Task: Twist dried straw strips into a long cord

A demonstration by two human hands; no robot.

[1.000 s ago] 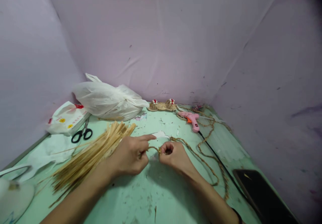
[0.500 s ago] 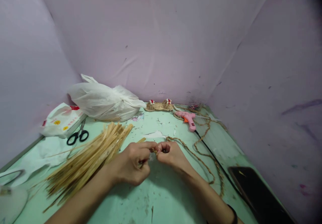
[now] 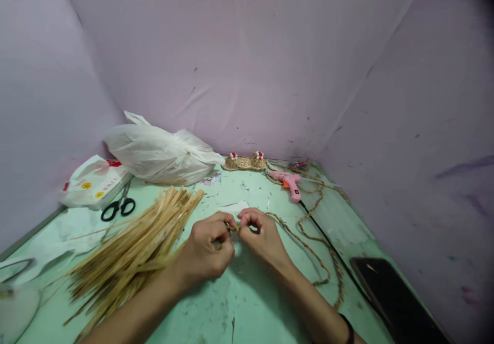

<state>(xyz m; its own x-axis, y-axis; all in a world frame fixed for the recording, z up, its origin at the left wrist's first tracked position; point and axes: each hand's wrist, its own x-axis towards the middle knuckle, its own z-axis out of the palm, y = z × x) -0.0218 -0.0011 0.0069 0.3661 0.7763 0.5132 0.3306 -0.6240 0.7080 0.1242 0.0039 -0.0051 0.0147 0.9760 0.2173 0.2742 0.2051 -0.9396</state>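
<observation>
Over the middle of the green table, my left hand (image 3: 212, 246) is closed with a brown twisted cord (image 3: 232, 227) between its fingertips. My right hand (image 3: 262, 233) pinches the same cord just to the right, its thumb and forefinger forming a ring. Only a short piece of cord shows between the hands. From behind my right hand, a long braided length (image 3: 304, 248) curves over the table. A bundle of dry straw strips (image 3: 142, 246) lies left of my left hand, with some strips reaching behind my wrist.
A pink glue gun (image 3: 291, 185) with a black cable lies right of centre, and a dark phone (image 3: 393, 297) at the right. Black-handled scissors (image 3: 119, 209), a white box (image 3: 98, 184), a plastic bag (image 3: 165, 153) and a woven piece (image 3: 245, 162) stand farther back.
My fingertips have shifted slightly left and up, and more cord shows between them. Pale strips now lie across the straw bundle beside my left wrist.
</observation>
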